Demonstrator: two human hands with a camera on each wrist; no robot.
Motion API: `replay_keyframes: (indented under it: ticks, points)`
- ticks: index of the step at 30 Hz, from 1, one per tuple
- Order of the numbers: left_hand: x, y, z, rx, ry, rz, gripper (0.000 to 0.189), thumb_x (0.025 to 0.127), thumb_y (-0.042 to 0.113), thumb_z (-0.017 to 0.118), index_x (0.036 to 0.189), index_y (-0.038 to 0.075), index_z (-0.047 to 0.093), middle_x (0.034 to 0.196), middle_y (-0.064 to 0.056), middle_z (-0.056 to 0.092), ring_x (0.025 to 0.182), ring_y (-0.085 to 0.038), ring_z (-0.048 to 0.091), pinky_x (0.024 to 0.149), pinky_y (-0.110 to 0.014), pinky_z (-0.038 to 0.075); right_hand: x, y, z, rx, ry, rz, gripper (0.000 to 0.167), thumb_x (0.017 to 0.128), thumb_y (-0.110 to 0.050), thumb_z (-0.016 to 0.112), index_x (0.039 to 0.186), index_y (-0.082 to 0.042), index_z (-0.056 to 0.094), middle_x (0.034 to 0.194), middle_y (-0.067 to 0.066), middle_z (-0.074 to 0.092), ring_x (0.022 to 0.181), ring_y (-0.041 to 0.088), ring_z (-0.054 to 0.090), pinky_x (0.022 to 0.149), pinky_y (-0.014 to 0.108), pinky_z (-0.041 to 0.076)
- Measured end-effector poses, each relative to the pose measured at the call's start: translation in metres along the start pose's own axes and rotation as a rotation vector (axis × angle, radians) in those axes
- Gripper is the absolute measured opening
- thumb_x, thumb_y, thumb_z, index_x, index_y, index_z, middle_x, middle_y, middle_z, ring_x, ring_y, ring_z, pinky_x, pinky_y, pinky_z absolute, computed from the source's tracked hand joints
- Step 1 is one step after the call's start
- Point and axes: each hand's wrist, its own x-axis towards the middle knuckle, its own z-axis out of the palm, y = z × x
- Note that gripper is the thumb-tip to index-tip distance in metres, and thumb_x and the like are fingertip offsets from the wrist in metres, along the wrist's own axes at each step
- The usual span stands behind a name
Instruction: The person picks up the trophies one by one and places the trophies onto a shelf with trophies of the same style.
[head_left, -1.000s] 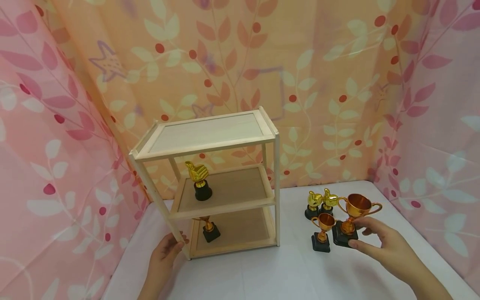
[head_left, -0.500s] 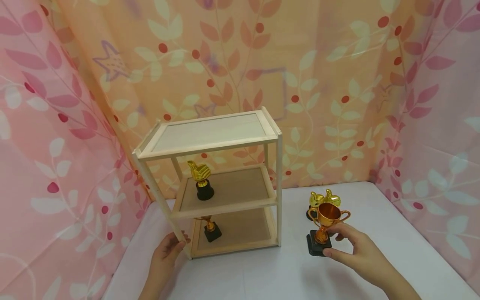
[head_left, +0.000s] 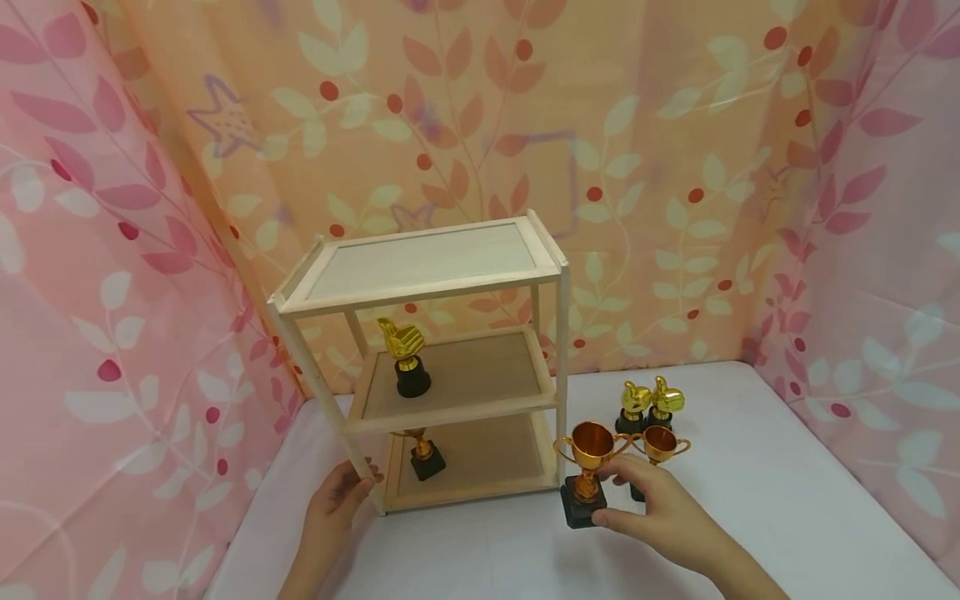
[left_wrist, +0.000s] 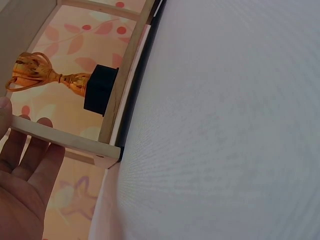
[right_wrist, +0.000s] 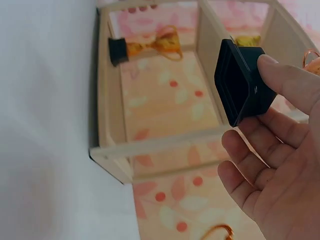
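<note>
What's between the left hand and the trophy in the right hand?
Head view: the rack's bottom shelf, with another cup trophy on it, lies between left hand and held trophy.

Right hand (head_left: 663,510) now farther left, bringing large copper cup (head_left: 592,450) near rack (head_left: 450,414); smaller cup (head_left: 659,442), hidden moments ago, partly visible again.

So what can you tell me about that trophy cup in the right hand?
The two-handled trophy cup is metallic-looking copper-gold, with open bowl, narrow stem and hollow black base. The right hand grips it low, thumb on the base, nearly upright above the white tabletop, near the wooden shelf rack.
</note>
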Motion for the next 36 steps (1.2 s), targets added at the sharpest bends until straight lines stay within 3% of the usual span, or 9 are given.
replay_keyframes:
  ticks: [3, 10, 19, 23, 29, 36]
  points:
    - [0.000, -0.002, 0.000, 0.006, 0.003, 0.004, 0.033, 0.102, 0.008, 0.063, 0.131, -0.006, 0.057, 0.115, -0.018, 0.071, 0.105, -0.015, 0.072, 0.092, -0.018, 0.055, 0.005, -0.001, 0.010, 0.002, -0.018, 0.003, 0.037, 0.087, -0.049, 0.079, 0.118, -0.035, 0.065, 0.114, -0.020, 0.066, 0.107, 0.006, 0.062, 0.092, 0.033, 0.055]
    - [0.000, -0.001, 0.001, 0.006, 0.020, -0.004, 0.028, 0.102, 0.009, 0.064, 0.129, 0.002, 0.062, 0.114, -0.014, 0.072, 0.105, -0.017, 0.072, 0.092, -0.018, 0.055, 0.017, -0.003, 0.030, 0.037, -0.051, 0.020, 0.040, 0.087, -0.055, 0.076, 0.122, -0.036, 0.064, 0.120, -0.021, 0.065, 0.113, 0.011, 0.063, 0.097, 0.040, 0.055]
    - [0.001, 0.000, 0.001, -0.007, 0.020, -0.025, 0.032, 0.102, 0.008, 0.064, 0.131, -0.005, 0.058, 0.117, -0.020, 0.070, 0.105, -0.014, 0.072, 0.092, -0.018, 0.055, 0.032, -0.002, 0.055, 0.084, -0.088, 0.039, 0.046, 0.087, -0.052, 0.077, 0.124, -0.027, 0.066, 0.120, -0.014, 0.067, 0.110, 0.027, 0.065, 0.093, 0.048, 0.055]
    - [0.001, 0.001, 0.002, -0.006, 0.029, -0.028, 0.030, 0.101, 0.008, 0.065, 0.129, 0.000, 0.060, 0.116, -0.018, 0.071, 0.105, -0.013, 0.072, 0.092, -0.018, 0.055, 0.037, 0.000, 0.065, 0.099, -0.100, 0.056, 0.050, 0.087, -0.052, 0.078, 0.126, -0.023, 0.066, 0.123, -0.011, 0.067, 0.113, 0.025, 0.065, 0.096, 0.049, 0.054]
    - [0.001, 0.002, 0.002, -0.023, 0.025, -0.024, 0.031, 0.100, 0.007, 0.065, 0.129, -0.005, 0.059, 0.115, -0.018, 0.071, 0.104, -0.014, 0.072, 0.093, -0.020, 0.056, 0.045, 0.002, 0.077, 0.154, -0.121, 0.077, 0.053, 0.088, -0.049, 0.078, 0.129, -0.018, 0.065, 0.130, -0.003, 0.067, 0.119, 0.027, 0.064, 0.099, 0.059, 0.052]
    - [0.001, 0.002, 0.002, -0.015, 0.029, -0.033, 0.033, 0.101, 0.008, 0.065, 0.130, -0.006, 0.059, 0.114, -0.017, 0.072, 0.103, -0.013, 0.072, 0.092, -0.019, 0.056, 0.056, 0.003, 0.090, 0.194, -0.132, 0.065, 0.050, 0.089, -0.044, 0.079, 0.131, -0.019, 0.064, 0.127, -0.002, 0.068, 0.117, 0.030, 0.064, 0.097, 0.059, 0.053]
